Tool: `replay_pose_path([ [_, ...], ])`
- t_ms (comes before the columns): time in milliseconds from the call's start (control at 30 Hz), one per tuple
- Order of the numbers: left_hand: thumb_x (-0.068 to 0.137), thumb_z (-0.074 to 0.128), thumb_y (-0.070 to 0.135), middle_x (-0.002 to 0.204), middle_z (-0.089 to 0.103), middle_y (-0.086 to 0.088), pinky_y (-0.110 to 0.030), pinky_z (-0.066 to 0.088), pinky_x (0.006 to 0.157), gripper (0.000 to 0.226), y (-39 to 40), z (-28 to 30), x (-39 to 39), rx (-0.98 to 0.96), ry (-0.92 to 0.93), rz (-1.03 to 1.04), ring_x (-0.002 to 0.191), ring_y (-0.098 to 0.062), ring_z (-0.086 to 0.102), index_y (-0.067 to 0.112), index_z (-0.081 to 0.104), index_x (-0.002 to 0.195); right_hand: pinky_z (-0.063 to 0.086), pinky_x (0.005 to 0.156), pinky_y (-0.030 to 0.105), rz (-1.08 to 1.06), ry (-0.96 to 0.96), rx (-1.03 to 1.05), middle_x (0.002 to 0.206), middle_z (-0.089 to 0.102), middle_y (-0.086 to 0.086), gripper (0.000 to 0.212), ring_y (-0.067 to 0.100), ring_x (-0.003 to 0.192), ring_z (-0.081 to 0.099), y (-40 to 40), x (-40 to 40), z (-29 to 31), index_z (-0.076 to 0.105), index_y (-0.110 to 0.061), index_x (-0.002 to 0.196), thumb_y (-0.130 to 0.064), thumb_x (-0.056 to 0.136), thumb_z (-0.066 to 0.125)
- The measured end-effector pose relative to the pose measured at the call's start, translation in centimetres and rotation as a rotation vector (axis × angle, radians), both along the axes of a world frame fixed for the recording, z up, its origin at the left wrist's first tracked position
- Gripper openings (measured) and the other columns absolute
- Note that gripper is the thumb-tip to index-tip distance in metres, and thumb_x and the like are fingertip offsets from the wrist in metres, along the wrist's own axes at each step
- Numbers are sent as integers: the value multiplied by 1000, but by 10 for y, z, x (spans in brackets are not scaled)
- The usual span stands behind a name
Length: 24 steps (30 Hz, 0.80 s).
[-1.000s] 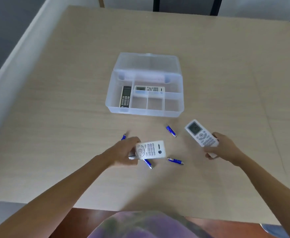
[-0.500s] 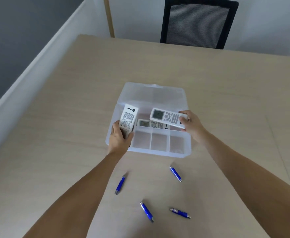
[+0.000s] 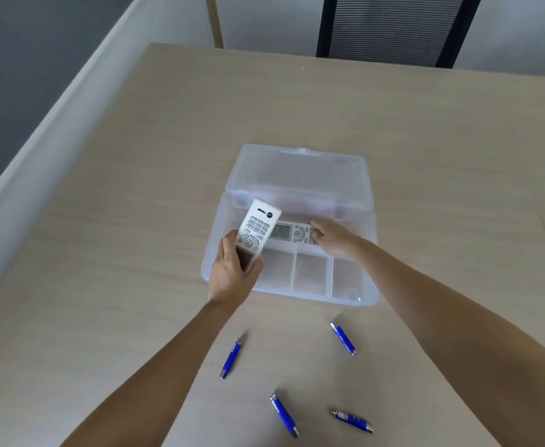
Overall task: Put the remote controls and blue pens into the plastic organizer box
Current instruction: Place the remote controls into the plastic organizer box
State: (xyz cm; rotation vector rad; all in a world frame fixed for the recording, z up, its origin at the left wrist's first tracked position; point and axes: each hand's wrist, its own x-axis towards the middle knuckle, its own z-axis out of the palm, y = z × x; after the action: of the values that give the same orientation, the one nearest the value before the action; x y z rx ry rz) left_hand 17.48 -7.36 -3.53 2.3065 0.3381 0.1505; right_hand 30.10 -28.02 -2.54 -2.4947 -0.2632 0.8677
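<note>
The left hand [image 3: 232, 272] is clamped around the lower end of a white remote [image 3: 255, 232], holding it tilted above the left end of the plastic organizer box [image 3: 351, 298]; half a second ago it sat lower and nearer the box's front wall, so it has edged inward but is not yet set down. To its right, a second remote [image 3: 292, 233] now lies flat in the long rear compartment, where a moment ago the right hand [image 3: 334, 240] was carrying it above the box. That hand rests with fingers loosely spread over the remote's right end (whether it has fully let go I cannot tell). The three small front compartments look empty. Four blue pens [image 3: 231, 358] remain on the table [image 3: 103, 253], all toward its near edge, well apart from the box. Judging from this, one remote has just been delivered, the left one is probably next, and the pens are untouched.
</note>
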Motion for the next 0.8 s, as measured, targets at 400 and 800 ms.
replay_pose_path([
  [400, 103, 24, 33, 110, 60, -9, -41, 43, 89, 39, -37, 18, 123, 377, 281, -639, 100, -29, 60, 28, 47, 134, 34, 77, 20, -469, -287, 162, 114, 63, 17, 56, 33, 99, 60, -75, -61, -8, 21, -20, 149, -7, 96, 35],
  [800, 100, 19, 45, 115, 47, -3, -53, 13, 109, 40, -25, 2, 128, 655, 296, -733, 119, -22, 39, 35, 56, 113, 38, 71, 27, -604, -281, 257, 89, 63, 17, 67, 35, 84, 61, -65, -72, -17, 1, -25, 150, -4, 94, 31],
])
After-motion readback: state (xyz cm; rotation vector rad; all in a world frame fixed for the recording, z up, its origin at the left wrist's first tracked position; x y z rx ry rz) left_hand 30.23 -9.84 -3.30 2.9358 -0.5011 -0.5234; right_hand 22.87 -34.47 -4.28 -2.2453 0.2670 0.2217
